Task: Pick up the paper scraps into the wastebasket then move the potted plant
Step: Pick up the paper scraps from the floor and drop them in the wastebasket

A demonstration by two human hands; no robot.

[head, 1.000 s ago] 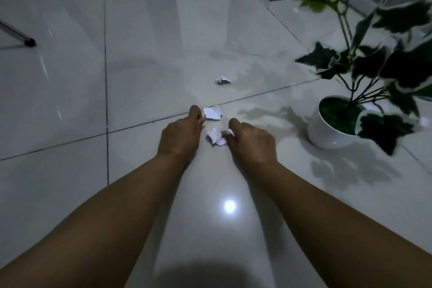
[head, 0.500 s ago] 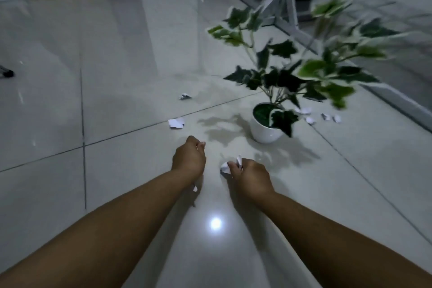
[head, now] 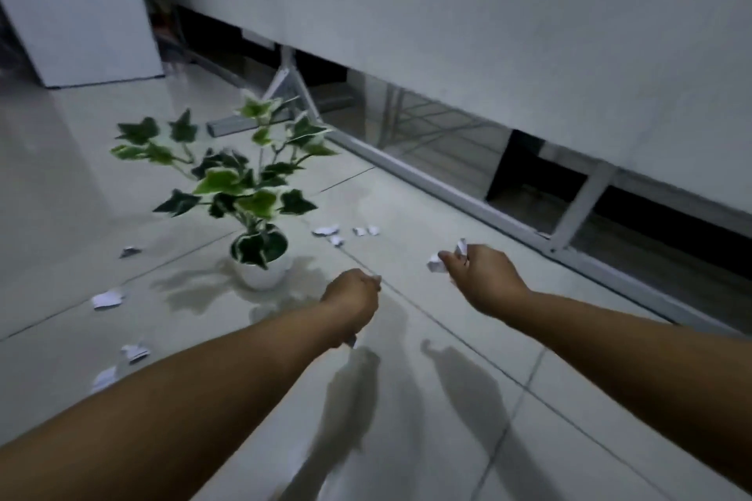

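Observation:
My right hand (head: 482,277) is raised above the floor and grips crumpled white paper scraps (head: 437,264) that stick out past its fingers. My left hand (head: 353,296) is curled into a fist; a bit of white paper (head: 352,342) shows under its wrist side. The potted plant (head: 260,270), green ivy in a white pot, stands on the tiled floor left of my left hand. Loose scraps lie behind the pot (head: 329,232), further right (head: 366,231), and on the left floor (head: 106,298), (head: 134,352), (head: 129,251). No wastebasket is in view.
A long white counter or wall panel on a white metal frame (head: 480,211) runs diagonally along the right. A white cabinet (head: 81,12) stands at the back left. A grey metal bar (head: 236,126) lies on the floor behind the plant.
The view has swung right and up, shifting the plant to the left. Both hands have lifted off the floor with scraps in them, and my right hand has moved out to the right.

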